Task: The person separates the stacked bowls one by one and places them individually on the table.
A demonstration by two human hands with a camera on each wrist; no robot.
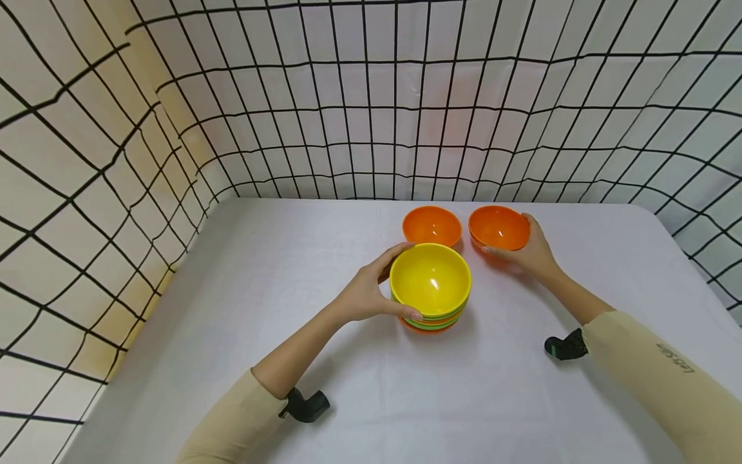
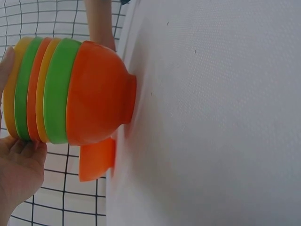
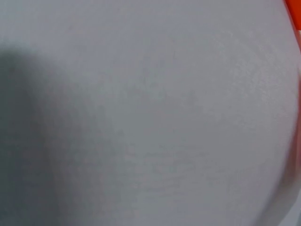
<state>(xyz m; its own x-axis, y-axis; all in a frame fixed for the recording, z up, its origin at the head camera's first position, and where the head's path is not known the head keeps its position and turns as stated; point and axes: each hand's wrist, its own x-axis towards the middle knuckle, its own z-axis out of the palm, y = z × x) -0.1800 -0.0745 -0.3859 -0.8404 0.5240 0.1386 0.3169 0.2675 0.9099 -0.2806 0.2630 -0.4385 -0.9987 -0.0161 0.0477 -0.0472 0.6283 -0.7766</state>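
Note:
A stack of nested bowls [image 2: 61, 94] in yellow, green and orange stands upright on the table, its lowest orange bowl [image 2: 101, 94] resting on the cloth. On top is a yellow bowl [image 1: 430, 280]. My left hand [image 1: 371, 290] grips the upper part of the stack from the left, thumb at the near side and fingers at the far side. To the right, my right hand [image 1: 530, 251] holds an orange bowl [image 1: 498, 227] by its right side, thumb in front and fingers behind. Another orange bowl [image 1: 431, 224] sits just behind the stack, partly hidden by it.
White cloth covers the table [image 1: 261, 270]. Black netting [image 1: 348, 109] hangs in front of pale walls at the back and both sides. A black wrist device [image 1: 307, 406] sticks out below the left sleeve, and a similar device [image 1: 565, 346] below the right one.

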